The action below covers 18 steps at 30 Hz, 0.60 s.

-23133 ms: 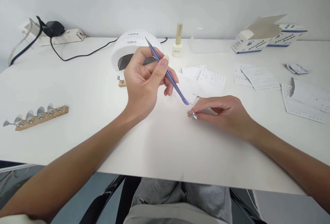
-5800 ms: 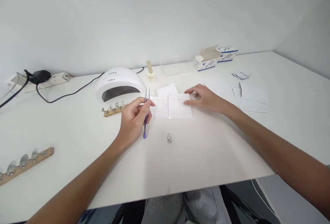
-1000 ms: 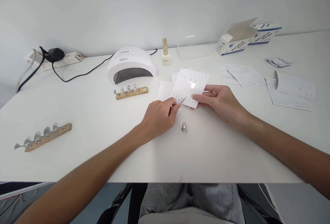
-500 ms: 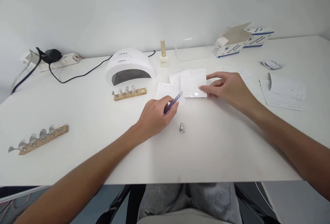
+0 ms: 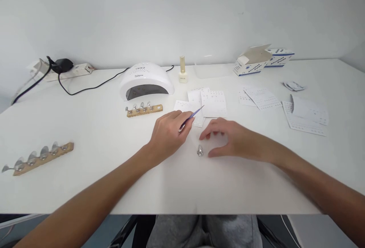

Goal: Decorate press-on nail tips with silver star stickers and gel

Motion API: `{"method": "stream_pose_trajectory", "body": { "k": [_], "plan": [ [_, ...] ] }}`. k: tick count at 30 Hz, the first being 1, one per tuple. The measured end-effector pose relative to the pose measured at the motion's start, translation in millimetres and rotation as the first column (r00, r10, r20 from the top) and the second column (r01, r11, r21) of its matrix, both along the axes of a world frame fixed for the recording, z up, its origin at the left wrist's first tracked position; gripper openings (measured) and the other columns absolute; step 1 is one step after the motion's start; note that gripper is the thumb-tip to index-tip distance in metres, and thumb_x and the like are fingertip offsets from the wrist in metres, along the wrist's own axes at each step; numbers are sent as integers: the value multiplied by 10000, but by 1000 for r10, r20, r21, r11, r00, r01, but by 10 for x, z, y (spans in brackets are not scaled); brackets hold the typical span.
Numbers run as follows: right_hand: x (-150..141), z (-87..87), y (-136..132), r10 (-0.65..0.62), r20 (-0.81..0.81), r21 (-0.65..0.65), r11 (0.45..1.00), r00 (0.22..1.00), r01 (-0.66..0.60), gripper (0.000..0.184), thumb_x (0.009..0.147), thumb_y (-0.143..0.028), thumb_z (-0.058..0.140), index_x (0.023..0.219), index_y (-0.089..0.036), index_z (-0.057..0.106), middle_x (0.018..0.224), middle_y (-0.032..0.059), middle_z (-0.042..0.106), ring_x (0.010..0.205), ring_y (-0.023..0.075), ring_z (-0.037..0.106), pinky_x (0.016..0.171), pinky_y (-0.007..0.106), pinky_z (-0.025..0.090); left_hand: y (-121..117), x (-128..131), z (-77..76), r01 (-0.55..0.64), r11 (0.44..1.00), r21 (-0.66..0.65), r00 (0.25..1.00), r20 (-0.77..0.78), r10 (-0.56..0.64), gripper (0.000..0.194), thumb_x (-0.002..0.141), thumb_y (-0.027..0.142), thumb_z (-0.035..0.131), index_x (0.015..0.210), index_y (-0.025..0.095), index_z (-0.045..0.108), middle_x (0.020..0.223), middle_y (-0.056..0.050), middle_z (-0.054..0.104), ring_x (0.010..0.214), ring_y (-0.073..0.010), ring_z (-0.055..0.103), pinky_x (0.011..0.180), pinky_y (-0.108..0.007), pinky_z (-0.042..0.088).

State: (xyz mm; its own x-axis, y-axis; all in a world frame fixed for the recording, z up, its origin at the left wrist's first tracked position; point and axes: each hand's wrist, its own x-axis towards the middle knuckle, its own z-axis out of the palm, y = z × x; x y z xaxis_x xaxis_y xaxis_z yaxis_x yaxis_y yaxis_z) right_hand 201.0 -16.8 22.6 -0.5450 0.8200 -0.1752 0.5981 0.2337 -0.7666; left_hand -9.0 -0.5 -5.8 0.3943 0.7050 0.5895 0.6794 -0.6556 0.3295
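Note:
My left hand (image 5: 168,134) is closed on purple tweezers (image 5: 191,117), whose tips point up and right toward a white sheet of small stickers (image 5: 213,103). A small silver false nail (image 5: 200,150) lies on the white table (image 5: 182,179) between my hands. My right hand (image 5: 230,139) hovers just right of the nail, thumb and fingers apart and curved, holding nothing.
A white nail lamp (image 5: 146,81) stands behind, with a gold-capped polish bottle (image 5: 183,70) beside it. A wooden strip of silver nails (image 5: 144,109) lies before the lamp, another (image 5: 40,157) at the left. More sticker sheets (image 5: 305,115) and open boxes (image 5: 256,60) sit right. A power strip (image 5: 68,70) is far left.
My right hand let go of the sticker sheet and drew back toward the silver nail. The left hand with the tweezers stayed nearly still. The camera view tilted up slightly.

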Motion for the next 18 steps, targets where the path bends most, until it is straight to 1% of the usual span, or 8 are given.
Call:
{"method": "stream_pose_trajectory", "body": {
  "k": [2,4,9,11,16,18],
  "plan": [
    [-63,-36,-40,39,-4,-45,998,999,-39,324,664,-355,764,971,-294,681,1037,18,613,1061,239,490,887,381,410,-1,3,7,6,1000,-19,1000,5,-6,193,909,211,474,805,150,624,581,25,473,549,-74,364,523,-223,294],
    [-105,-72,-55,42,-10,-50,998,999,-42,310,659,-369,775,948,-296,689,1038,19,601,1086,248,458,928,404,384,-3,6,13,8,999,-43,1000,14,-8,190,912,214,475,816,150,626,594,23,488,552,-71,380,523,-219,300],
    [-164,-161,-56,34,-55,46,998,998,-32,223,677,-350,775,881,-292,708,980,19,605,1012,239,468,975,437,336,2,7,0,-1,999,-35,999,32,2,180,910,222,481,832,157,629,603,25,493,543,-67,381,510,-213,292],
    [-175,-187,-56,24,-65,53,998,998,-21,199,675,-342,779,857,-293,715,968,18,608,994,235,477,970,436,342,6,7,-7,0,999,-36,999,33,1,179,910,223,482,833,157,630,603,24,495,544,-67,384,513,-213,295],
    [-175,-201,-50,-53,-90,35,998,995,57,143,657,-316,788,781,-295,721,996,11,614,1015,232,505,917,410,400,14,11,-19,6,999,-46,1000,28,-5,171,905,220,489,827,157,627,606,23,500,545,-68,389,512,-218,296],
    [-170,-195,-46,-52,-117,27,998,992,56,92,669,-310,777,738,-289,720,980,5,628,1017,224,520,912,394,416,14,10,-23,13,999,-45,1000,26,-12,167,903,214,491,823,156,625,607,25,498,543,-67,385,514,-220,298]
  ]
}}
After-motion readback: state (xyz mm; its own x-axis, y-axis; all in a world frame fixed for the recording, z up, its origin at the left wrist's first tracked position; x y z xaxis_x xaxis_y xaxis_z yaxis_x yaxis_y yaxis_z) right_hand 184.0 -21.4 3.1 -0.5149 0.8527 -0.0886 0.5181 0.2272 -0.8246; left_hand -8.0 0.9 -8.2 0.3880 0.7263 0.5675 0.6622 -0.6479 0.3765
